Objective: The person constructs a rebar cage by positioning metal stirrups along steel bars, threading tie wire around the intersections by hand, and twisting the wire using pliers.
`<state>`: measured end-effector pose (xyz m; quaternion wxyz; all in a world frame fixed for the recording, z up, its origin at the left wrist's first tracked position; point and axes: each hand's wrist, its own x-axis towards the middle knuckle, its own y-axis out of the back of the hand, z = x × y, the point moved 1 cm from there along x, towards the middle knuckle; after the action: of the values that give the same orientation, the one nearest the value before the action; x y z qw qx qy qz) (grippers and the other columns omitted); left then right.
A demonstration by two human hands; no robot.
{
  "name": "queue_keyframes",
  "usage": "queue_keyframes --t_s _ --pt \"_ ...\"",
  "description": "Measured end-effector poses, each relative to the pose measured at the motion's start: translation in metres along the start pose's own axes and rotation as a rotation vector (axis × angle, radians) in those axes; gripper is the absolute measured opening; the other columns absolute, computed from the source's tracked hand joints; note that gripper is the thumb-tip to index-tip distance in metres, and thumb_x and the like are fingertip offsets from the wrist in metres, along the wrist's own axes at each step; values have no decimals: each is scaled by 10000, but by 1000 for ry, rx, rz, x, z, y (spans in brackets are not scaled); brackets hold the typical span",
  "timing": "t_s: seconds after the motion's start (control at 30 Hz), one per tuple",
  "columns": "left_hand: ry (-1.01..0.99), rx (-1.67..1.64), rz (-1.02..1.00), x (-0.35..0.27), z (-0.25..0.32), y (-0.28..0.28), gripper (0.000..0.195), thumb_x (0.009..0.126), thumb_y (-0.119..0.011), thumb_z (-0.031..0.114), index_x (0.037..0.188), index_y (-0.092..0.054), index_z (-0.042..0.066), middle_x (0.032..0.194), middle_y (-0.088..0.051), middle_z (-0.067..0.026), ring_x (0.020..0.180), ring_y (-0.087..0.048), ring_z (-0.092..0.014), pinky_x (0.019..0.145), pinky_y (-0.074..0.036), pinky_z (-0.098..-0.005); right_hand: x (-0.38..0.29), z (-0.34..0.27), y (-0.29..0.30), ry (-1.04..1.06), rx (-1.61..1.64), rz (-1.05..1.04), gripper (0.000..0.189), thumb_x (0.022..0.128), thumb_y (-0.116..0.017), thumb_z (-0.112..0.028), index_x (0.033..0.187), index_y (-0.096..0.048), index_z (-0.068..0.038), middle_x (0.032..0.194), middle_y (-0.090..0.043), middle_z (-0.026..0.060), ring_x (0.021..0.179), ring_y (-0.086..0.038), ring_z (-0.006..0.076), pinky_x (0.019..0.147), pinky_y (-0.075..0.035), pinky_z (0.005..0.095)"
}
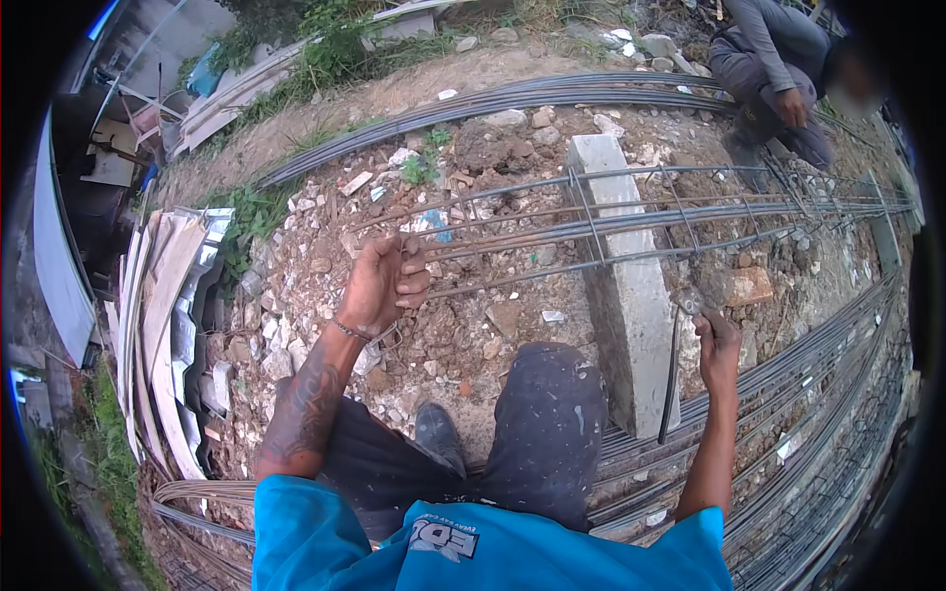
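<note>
My left hand (392, 277) is curled, palm up, at the near ends of a rebar cage (591, 218). Thin wire (393, 336) shows below its wrist and seems to run from the fist; the fingers hide the rest. In my right hand (717, 340) are metal pincers (691, 304), one dark handle pointing down. The cage's long bars, joined by stirrups, rest across a concrete post (628, 295) lying on the rubble. The pincers are just right of this post, apart from the cage.
A co-worker (776, 89) crouches at the cage's far right part. Long rebar bundles lie behind (473, 111) and at right (798, 377). Wooden boards (159, 325) and corrugated sheet metal (185, 347) stand at left. A brick piece (746, 287) lies on rocky ground.
</note>
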<state>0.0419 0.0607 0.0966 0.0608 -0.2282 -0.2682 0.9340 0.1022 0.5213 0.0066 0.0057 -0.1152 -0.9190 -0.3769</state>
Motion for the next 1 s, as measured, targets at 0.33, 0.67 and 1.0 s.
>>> queue_keyframes --t_s 0.33,0.67,1.0 --pt "-45 -58 -129 -9 -11 -21 267 1009 -387 176 1172 -509 4 929 -607 -68 821 -634 -171 759 -552 -315 1 49 -85 121 -219 98 173 844 -616 -83 985 -651 12 964 -576 202 899 -555 370 803 -447 424" --pt "7 635 -110 11 -46 -125 272 1015 -393 200 1113 -534 -11 839 -619 -77 760 -653 -164 664 -558 -287 31 -202 -67 433 509 -202 376 893 -609 -273 1127 -572 20 1003 -634 170 864 -598 256 806 -461 362" --pt "-488 1721 93 97 51 -11 477 955 -474 424 1159 -594 10 1119 -631 -188 1064 -585 -352 925 -446 -411 126 -230 -166 197 503 -151 250 927 -537 -204 971 -580 39 787 -639 155 687 -614 259 627 -475 367"
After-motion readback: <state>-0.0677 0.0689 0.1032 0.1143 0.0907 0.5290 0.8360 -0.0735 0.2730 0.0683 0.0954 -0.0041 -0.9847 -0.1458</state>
